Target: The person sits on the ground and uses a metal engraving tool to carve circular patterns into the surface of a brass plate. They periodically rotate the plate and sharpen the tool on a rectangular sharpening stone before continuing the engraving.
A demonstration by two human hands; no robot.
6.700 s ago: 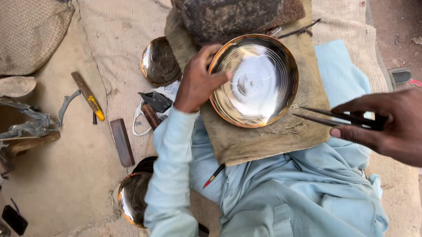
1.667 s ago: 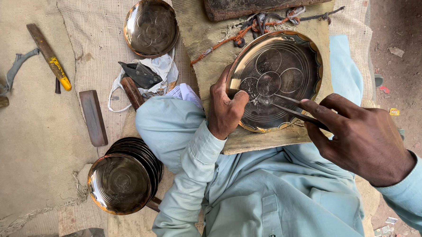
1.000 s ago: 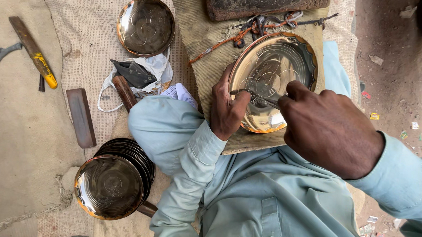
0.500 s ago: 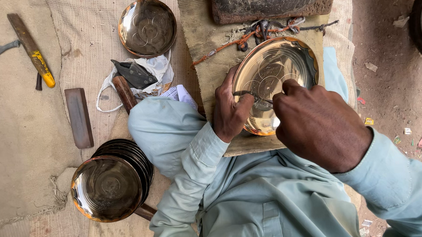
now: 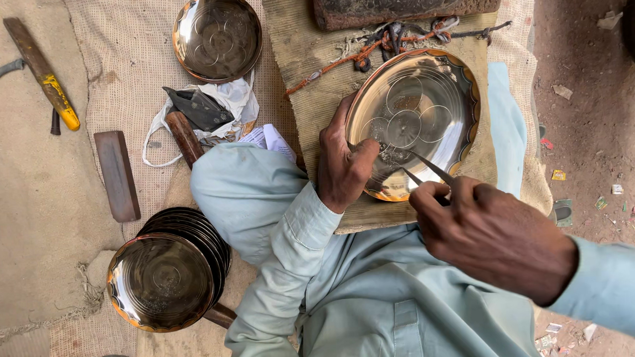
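Item: right hand (image 5: pixel 495 238), grip closed narrow on a two-legged metal compass tool (image 5: pixel 423 172), fingers bunched at its upper end; the tool's points run up and left from the grip onto the inner face of the brass plate (image 5: pixel 415 121); whether both points touch the metal cannot be told. Item: left hand (image 5: pixel 343 169), just left of the right grip, fingers curled over the plate's left rim, thumb lying on the inner face, holding the plate steady. The plate rests tilted on a folded burlap pad (image 5: pixel 305 65) over the person's lap, bearing scribed circles at its centre. Hidden or cut off: the plate's lower rim is covered by both hands; the dark block (image 5: pixel 406 0) above the plate is cut by the top edge; the right sleeve runs out of view at right. Far left of the grips: a stack of brass plates (image 5: pixel 168 274) on the cloth-covered floor, a single engraved plate (image 5: pixel 217 36) above it, a wooden-handled tool (image 5: pixel 185 138) on a white bag, a flat dark bar (image 5: pixel 117 175), and a yellow-tipped tool (image 5: pixel 45 76). Open room: bare dirt floor (image 5: pixel 593 116) to the right of the plate, littered with small scraps; the pad's edge lies near the plate's right rim.
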